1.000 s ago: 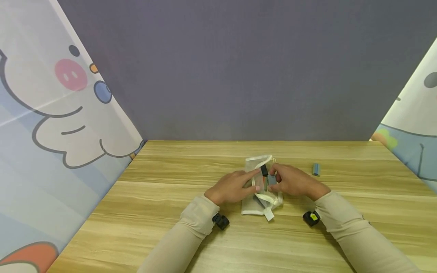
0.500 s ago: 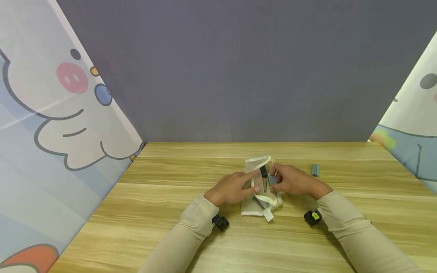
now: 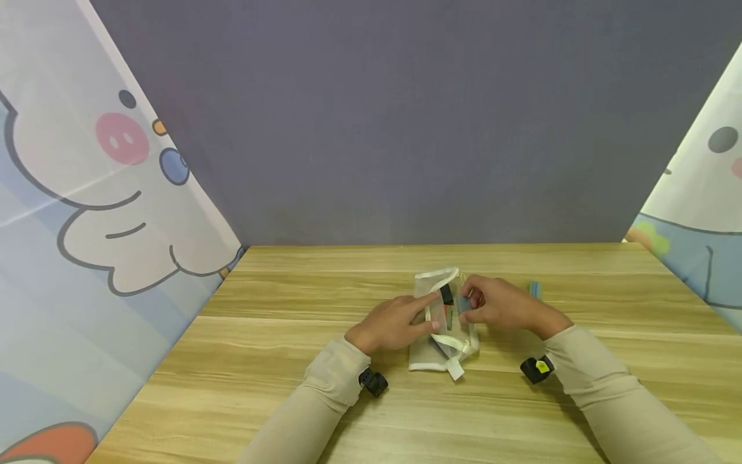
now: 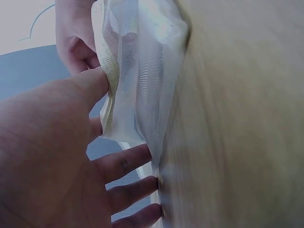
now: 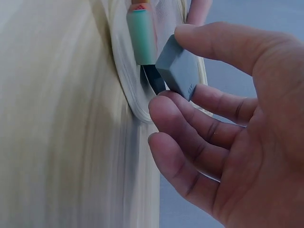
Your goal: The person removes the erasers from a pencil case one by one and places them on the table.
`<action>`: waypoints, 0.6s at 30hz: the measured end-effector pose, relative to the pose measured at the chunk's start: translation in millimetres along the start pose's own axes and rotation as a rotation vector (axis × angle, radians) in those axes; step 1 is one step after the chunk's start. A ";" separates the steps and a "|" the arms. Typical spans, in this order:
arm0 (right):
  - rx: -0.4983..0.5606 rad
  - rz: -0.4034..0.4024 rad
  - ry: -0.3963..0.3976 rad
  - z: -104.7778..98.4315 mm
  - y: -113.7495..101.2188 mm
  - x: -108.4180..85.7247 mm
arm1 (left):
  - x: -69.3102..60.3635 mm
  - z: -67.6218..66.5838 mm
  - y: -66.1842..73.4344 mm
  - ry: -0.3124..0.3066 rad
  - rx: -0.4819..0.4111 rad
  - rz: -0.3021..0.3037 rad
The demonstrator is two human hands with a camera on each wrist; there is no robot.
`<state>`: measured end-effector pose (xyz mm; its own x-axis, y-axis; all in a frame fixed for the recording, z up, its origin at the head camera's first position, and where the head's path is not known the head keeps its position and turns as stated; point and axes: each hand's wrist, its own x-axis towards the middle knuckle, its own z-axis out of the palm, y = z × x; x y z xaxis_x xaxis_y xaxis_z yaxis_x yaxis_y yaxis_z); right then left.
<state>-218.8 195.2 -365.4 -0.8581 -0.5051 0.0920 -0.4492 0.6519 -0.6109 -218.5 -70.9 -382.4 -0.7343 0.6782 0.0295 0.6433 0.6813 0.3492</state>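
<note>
A white mesh zip pouch [image 3: 422, 356] lies on the wooden table with its mouth spread. My left hand [image 3: 396, 322] holds the zipper edge of its mouth, the thumb [image 4: 88, 85] on the zipper tape and other fingertips along the mesh. Between thumb and fingers my right hand [image 3: 503, 306] pinches a grey rectangular block [image 5: 176, 69], likely an eraser, with small faint print, over the pouch's mouth. Inside the pouch are a green and orange piece [image 5: 141, 40] and something black [image 3: 446, 294]. Fingers cover part of the opening.
On the table behind my right hand lies a small blue-grey piece [image 3: 535, 290], partly covered by the hand. A grey panel [image 3: 400, 129] rises at the table's back edge. Cartoon-printed cloths [image 3: 116, 212] flank both sides. Each wrist wears a black camera [image 3: 373, 383].
The right hand has moved a little up and to the right, bringing the grey block along. The left hand stays at the pouch's edge. The whole view has shifted slightly downward.
</note>
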 end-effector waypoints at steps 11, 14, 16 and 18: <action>0.042 -0.011 0.016 -6.2 -1.9 -3.4 | -0.9 0.1 -0.1 -0.012 -0.022 -0.010; 0.038 0.009 0.025 -8.6 -2.0 -4.7 | -0.3 0.3 -0.6 -0.007 -0.015 -0.003; 0.036 0.026 0.032 -10.1 -1.8 -5.4 | -0.1 0.0 -0.6 -0.003 -0.010 0.000; 0.041 0.033 0.033 -11.8 -1.4 -6.2 | -0.1 -0.2 -0.5 0.002 -0.006 0.000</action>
<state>-215.7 204.1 -355.8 -0.8804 -0.4642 0.0971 -0.4107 0.6437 -0.6457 -218.8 -71.4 -382.5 -0.7345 0.6779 0.0311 0.6421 0.6793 0.3553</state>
